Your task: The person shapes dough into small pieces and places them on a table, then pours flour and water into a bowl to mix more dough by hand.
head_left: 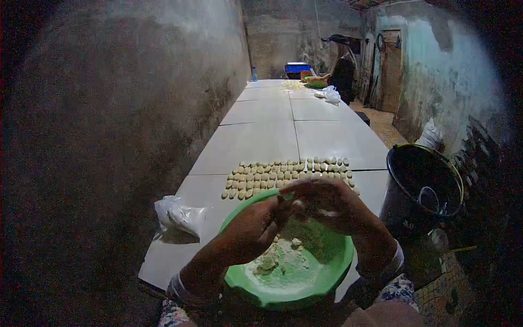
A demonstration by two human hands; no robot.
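Observation:
My left hand (pixel 256 226) and my right hand (pixel 321 203) meet over a green basin (pixel 341 272). The fingers of the left are curled, and the right arches across to it with its fingers pressed together. White powder marks the right palm; I cannot tell what lies between the hands. Below them in the basin are crumbly pale dough lumps (pixel 267 263) and loose white flour (pixel 289 278). Just beyond the basin, many small oval dough pieces (pixel 265 177) lie in rows on the white tabletop (pixel 261 139).
On the left of the table sits a white plastic bag (pixel 180 215). A large black bucket (pixel 400 196) stands at the right edge. Far down the table is a person (pixel 342 71) beside a blue crate (pixel 297 68) and another plastic bag (pixel 331 95). A wall (pixel 180 92) runs along the left.

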